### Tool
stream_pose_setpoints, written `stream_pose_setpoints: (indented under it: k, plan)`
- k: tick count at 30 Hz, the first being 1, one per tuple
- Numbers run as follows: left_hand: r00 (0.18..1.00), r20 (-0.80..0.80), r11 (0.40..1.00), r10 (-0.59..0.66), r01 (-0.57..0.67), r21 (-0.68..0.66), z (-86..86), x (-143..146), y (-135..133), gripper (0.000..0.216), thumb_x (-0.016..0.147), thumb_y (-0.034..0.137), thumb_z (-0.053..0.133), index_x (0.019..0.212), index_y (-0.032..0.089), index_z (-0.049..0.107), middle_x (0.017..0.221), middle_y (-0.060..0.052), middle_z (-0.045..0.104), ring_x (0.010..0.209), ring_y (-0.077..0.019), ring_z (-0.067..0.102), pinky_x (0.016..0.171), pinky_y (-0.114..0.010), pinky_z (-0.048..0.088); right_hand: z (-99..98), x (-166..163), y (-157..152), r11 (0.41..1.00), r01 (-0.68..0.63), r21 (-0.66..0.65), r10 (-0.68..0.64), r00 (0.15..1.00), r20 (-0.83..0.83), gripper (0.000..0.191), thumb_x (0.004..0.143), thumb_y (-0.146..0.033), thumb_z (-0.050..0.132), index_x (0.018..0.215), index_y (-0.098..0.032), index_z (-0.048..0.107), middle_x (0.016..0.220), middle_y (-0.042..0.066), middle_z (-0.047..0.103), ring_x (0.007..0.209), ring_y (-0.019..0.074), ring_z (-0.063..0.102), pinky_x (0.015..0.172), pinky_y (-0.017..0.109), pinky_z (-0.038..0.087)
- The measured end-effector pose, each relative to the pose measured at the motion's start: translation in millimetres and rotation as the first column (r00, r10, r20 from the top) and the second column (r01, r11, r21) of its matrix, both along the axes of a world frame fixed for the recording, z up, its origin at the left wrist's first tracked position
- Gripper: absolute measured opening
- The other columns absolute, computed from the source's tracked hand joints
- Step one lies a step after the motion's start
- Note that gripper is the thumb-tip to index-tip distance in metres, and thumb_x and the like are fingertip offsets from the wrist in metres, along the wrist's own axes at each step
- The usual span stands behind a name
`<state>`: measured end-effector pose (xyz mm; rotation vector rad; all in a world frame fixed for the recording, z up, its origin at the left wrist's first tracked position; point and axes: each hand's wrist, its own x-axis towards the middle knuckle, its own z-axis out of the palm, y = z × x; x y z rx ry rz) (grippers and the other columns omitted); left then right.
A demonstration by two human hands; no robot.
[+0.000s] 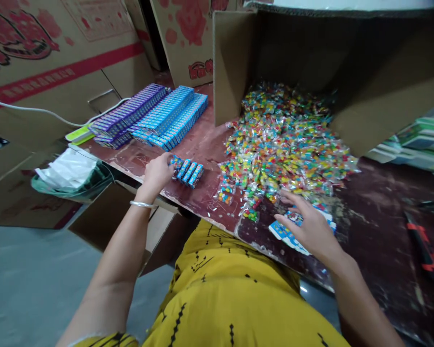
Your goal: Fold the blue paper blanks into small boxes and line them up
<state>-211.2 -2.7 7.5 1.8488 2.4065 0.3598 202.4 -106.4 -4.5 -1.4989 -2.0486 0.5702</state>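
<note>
My left hand (158,172) rests on the dark table, its fingers curled against a short row of small blue boxes (187,171). My right hand (309,224) hovers with fingers spread over a stack of flat blue-and-white cards (287,236) near the table's front edge, holding nothing. Just beyond it lies a big heap of small clear bags of coloured candy (282,140), spilling from a large cardboard box (365,72) lying on its side.
Long rows of blue boxes (173,115) and purple boxes (130,113) lie at the table's far left. Printed cartons (58,62) stand behind. A bag with white plastic (70,173) sits at the left. An orange-and-black tool (425,248) lies at the right.
</note>
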Motion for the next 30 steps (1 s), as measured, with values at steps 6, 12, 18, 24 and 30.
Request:
stream_pose_setpoints:
  k: [6,12,18,24,30]
  plan:
    - [0.995,0.088,0.998,-0.055,0.055,0.001,-10.1,14,4,0.041,0.093,0.041,0.038,0.118,0.022,0.065,0.118,-0.009,0.069,0.11,-0.0304,0.063,0.094,-0.043,0.046,-9.6,34,-11,0.98,0.178,-0.089,-0.182,0.983,-0.036,0.054,0.086,-0.046,0.061,0.135,-0.026,0.05,0.123,0.012,0.064,0.104,0.0288,0.066,0.084,0.044,0.058]
    - [0.999,0.042,0.995,-0.031,0.035,-0.092,-1.7,48,-15,0.102,0.073,0.073,0.054,0.151,0.017,0.019,0.133,-0.021,0.056,0.116,-0.0394,0.058,0.091,-0.044,0.047,-16.4,42,-10,0.969,0.22,-0.11,-0.229,0.97,-0.084,0.057,0.086,-0.046,0.062,0.137,-0.027,0.047,0.122,0.009,0.065,0.104,0.027,0.066,0.087,0.044,0.058]
    - [0.994,-0.097,0.996,-0.042,0.033,-0.087,-10.6,67,-15,0.093,0.081,0.049,0.056,0.152,0.011,0.01,0.123,-0.026,0.054,0.111,-0.0418,0.059,0.087,-0.047,0.048,-11.1,50,-13,0.949,0.304,-0.086,-0.312,0.943,-0.118,0.056,0.085,-0.044,0.064,0.135,-0.025,0.05,0.117,0.01,0.067,0.1,0.026,0.068,0.085,0.043,0.057]
    - [0.994,-0.103,0.997,-0.035,0.027,-0.075,-18.7,55,-7,0.095,0.08,0.05,0.058,0.151,0.01,0.01,0.123,-0.03,0.053,0.106,-0.0471,0.059,0.084,-0.055,0.048,-11.7,76,-15,0.908,0.414,-0.054,-0.417,0.907,-0.063,0.047,0.086,-0.039,0.062,0.13,-0.022,0.054,0.111,0.01,0.069,0.091,0.0227,0.068,0.078,0.038,0.057]
    - [0.986,-0.022,0.975,-0.164,0.165,0.151,-5.1,69,-23,0.107,0.075,0.058,0.065,0.152,0.01,0.007,0.143,-0.028,0.036,0.128,-0.0514,0.038,0.1,-0.067,0.034,-25.3,80,-8,0.932,0.356,0.064,-0.36,0.893,0.269,0.03,0.089,-0.04,0.056,0.109,-0.021,0.069,0.104,0.009,0.068,0.094,0.0262,0.062,0.084,0.042,0.051]
